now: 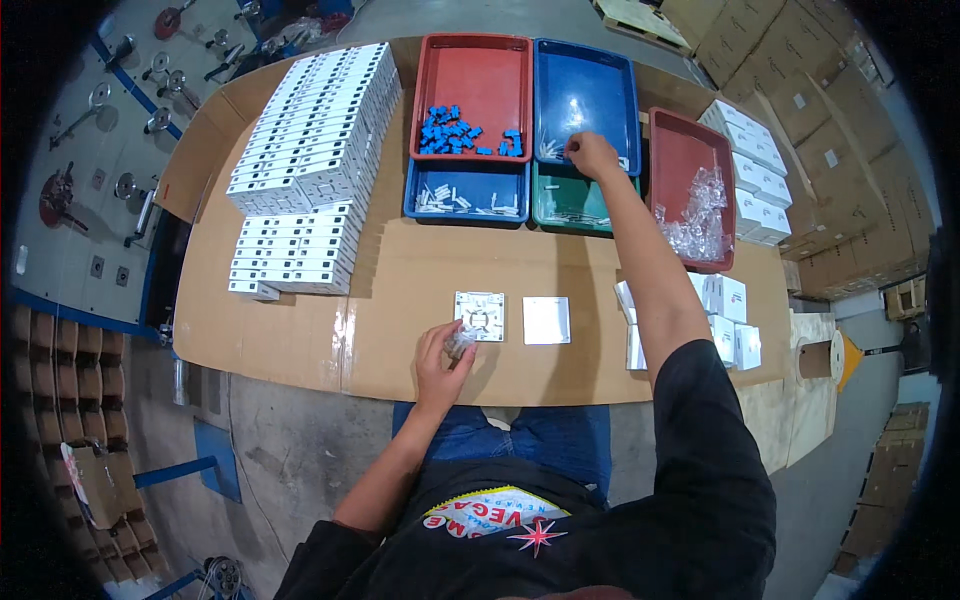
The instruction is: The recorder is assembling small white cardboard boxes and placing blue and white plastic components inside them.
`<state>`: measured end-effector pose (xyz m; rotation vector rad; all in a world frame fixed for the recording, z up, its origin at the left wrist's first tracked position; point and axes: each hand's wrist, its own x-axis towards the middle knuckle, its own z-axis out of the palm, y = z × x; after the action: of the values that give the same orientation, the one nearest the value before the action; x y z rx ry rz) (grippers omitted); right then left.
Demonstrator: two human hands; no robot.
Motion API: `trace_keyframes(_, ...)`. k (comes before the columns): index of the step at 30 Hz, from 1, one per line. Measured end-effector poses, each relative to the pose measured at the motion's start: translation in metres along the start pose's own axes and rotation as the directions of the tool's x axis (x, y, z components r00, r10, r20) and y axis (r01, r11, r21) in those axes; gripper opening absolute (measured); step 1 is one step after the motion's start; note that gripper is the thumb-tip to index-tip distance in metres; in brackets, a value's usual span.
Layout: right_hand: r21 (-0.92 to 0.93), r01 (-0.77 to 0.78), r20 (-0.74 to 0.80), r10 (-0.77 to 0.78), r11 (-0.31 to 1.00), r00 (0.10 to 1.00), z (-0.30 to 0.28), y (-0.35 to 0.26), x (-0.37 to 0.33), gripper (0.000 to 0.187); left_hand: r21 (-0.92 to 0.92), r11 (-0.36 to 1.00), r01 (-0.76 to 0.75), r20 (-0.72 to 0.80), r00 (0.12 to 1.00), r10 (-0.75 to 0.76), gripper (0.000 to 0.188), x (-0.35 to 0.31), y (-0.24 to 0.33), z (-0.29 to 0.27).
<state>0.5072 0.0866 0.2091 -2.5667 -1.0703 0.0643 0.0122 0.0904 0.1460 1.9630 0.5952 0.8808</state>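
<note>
My left hand (pixel 440 368) is closed on a small clear plastic bag (pixel 462 340); what the bag contains is too small to make out. Directly beyond it, a white square frame with an open centre (pixel 482 312) lies on the cardboard-covered table. A plain white square panel (pixel 546 321) sits just right of that frame, apart from it. My right arm stretches far forward, and my right hand (pixel 592 155) is over the near end of the upper blue tray (pixel 588 75), its fingers pinched together. Small whitish pieces (pixel 550 150) lie beside those fingers; anything between the fingertips is hidden.
Blue pieces fill part of a red tray (pixel 470 75). Below it is a blue tray (pixel 415 200) of white pieces, beside a green tray (pixel 560 190). Another red tray (pixel 690 130) holds clear bags. White units (pixel 310 170) are stacked left, white boxes (pixel 735 300) right.
</note>
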Motion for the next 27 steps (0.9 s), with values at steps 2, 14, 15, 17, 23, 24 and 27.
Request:
trace_keyframes(2, 0.016, 0.015, 0.09, -0.017, 1.0, 0.996, -0.006, -0.001, 0.011, 0.014, 0.004, 1.0, 0.001, 0.001, 1.0, -0.001, 0.04, -0.001, 0.0, 0.001)
trace_keyframes(14, -0.217, 0.129, 0.231, -0.078, 0.968, 0.97, -0.021, -0.021, 0.027, 0.014, 0.095, 0.994, -0.06, 0.003, 0.998, 0.06, 0.039, 0.002, 0.0, 0.003)
trace_keyframes(15, -0.234, 0.147, 0.213, -0.096, 0.961, 0.972, -0.021, -0.021, 0.025, 0.013, 0.099, 0.993, -0.066, -0.003, 0.998, 0.066, 0.039, 0.002, -0.001, 0.002)
trace_keyframes(17, -0.224, 0.137, 0.188, -0.095, 0.965, 0.978, -0.017, -0.026, 0.024, 0.015, 0.11, 0.992, -0.054, -0.005, 0.998, 0.055, 0.04, 0.001, -0.001, -0.001)
trace_keyframes(23, -0.124, 0.111, 0.122, -0.096, 0.986, 0.988, -0.003, -0.003, 0.018, 0.014, 0.144, 0.982, -0.124, 0.018, 0.992, 0.123, 0.041, 0.0, 0.003, -0.001)
trace_keyframes(24, -0.078, 0.111, 0.118, -0.101, 0.991, 0.988, -0.002, 0.0, 0.019, 0.014, 0.151, 0.981, -0.122, 0.004, 0.992, 0.123, 0.041, -0.001, 0.003, -0.004)
trace_keyframes(27, 0.04, 0.158, 0.046, -0.159, 0.987, 0.986, -0.009, 0.036, 0.021, 0.014, 0.149, 0.978, -0.143, 0.025, 0.99, 0.141, 0.041, -0.001, 0.008, 0.003)
